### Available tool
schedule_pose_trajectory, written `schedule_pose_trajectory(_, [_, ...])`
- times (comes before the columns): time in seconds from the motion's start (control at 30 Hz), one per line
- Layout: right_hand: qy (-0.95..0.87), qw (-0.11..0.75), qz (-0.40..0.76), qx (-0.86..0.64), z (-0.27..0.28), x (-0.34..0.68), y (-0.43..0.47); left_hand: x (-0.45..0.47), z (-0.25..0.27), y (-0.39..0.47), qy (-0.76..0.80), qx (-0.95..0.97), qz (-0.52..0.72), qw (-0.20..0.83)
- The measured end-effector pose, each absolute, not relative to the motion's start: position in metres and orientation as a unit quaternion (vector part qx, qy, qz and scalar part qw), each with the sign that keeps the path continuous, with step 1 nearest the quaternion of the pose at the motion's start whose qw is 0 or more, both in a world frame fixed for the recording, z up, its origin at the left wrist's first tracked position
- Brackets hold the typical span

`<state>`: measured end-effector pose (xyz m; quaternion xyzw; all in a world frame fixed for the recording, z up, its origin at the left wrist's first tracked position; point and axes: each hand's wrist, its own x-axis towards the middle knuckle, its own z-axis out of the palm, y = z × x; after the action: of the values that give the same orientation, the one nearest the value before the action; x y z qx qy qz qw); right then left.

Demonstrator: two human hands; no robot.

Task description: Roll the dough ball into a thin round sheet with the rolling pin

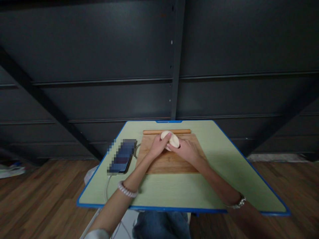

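Got a phone [123,156] at left on the tabletop [229,179], probably to spare the wooden board [166,162]. Next, pinching a pale dough lump [171,138] over that board with the left hand [158,146], then clamping its near-right side with the right hand [188,151], likely for steadiness. Looks oval, with a long axis slanting far-left to near-right, toward the right hand. Can't tell about the hidden fingers.
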<state>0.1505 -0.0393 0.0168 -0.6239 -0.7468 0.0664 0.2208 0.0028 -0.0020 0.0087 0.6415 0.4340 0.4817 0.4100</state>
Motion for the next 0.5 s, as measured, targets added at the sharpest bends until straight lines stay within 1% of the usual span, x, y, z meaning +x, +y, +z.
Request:
schedule_pose_trajectory(0.1, [-0.769,0.166,0.056,-0.615,0.0183,0.1530,-0.0395,0.0010,0.0071,-0.0025,0.433,0.642,0.482,0.411])
schedule_pose_trajectory(0.27, [-0.807,0.139,0.030,-0.573,0.0186,0.1542,-0.0406,-0.0019,0.0025,-0.0001,0.446,0.601,0.503,0.432])
schedule_pose_trajectory(0.5, [-0.830,0.092,-0.059,-0.547,0.0220,0.1496,-0.0463,-0.0004,0.0022,-0.0028,0.448,0.577,0.502,0.464])
